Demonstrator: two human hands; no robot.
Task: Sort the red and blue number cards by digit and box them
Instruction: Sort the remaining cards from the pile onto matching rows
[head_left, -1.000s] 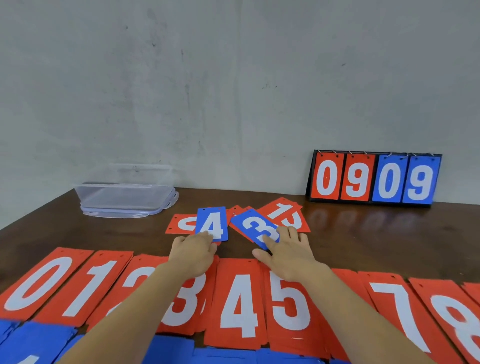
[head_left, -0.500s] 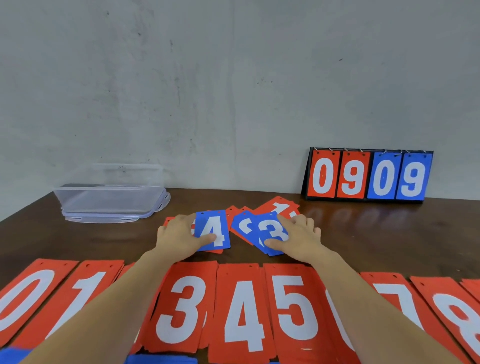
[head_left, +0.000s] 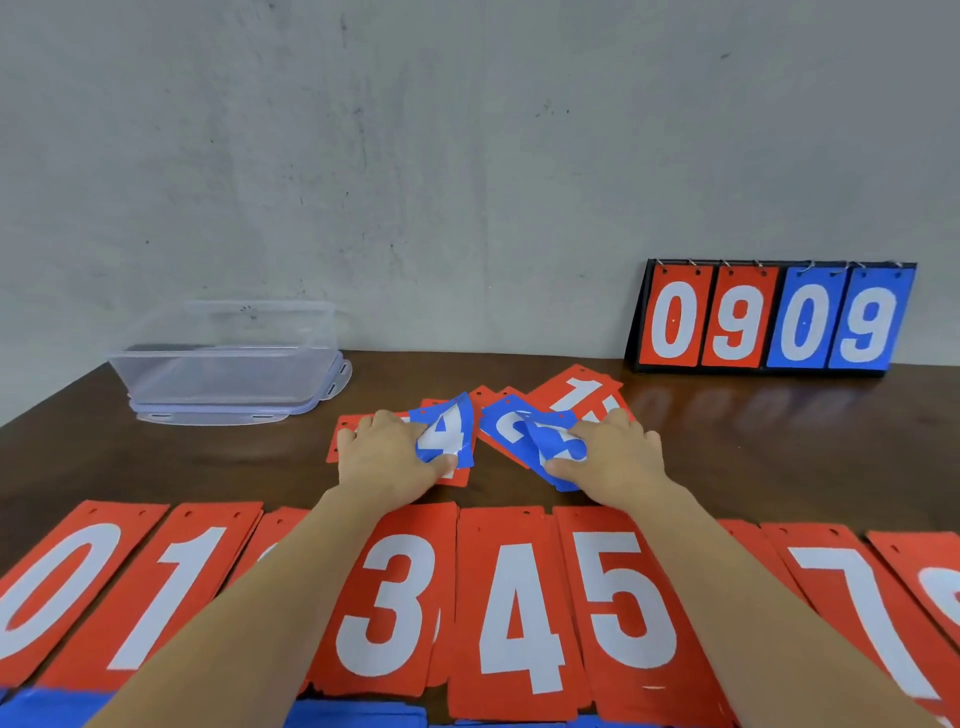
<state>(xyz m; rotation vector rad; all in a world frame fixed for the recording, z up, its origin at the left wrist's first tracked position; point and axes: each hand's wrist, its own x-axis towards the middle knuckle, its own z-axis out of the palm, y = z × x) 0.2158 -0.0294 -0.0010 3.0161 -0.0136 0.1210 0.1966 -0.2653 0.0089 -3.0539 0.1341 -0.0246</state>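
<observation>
dark wooden surface (head_left: 779, 447) under a grey wall, with a loose pile of small cards in the middle of the frame. the left hand (head_left: 387, 457) grips the blue 4 card (head_left: 444, 434), thumb at its near edge and fingers curled over its left side, so the card bows upward. the right hand (head_left: 615, 457) pinches the blue 3 card (head_left: 558, 452), thumb low and fingers on top. a second blue card (head_left: 504, 421) lies partly beneath it. both forearms reach over the row of large red cards (head_left: 514, 613) along the lower frame, wrists low above the pile.

risks, as i judge them: the bowed 4 could crease, or spring out of the fingers if squeezed harder. the 3 overlaps the blue card below, so lifting it may drag that one along or shove the red 1 card (head_left: 582, 392) behind it. forearms drawn back low could skew the 3, 4 and 5 stacks. the clear box (head_left: 223, 364) waits at mid left, well apart from both hands. what it holds i cannot tell.
</observation>
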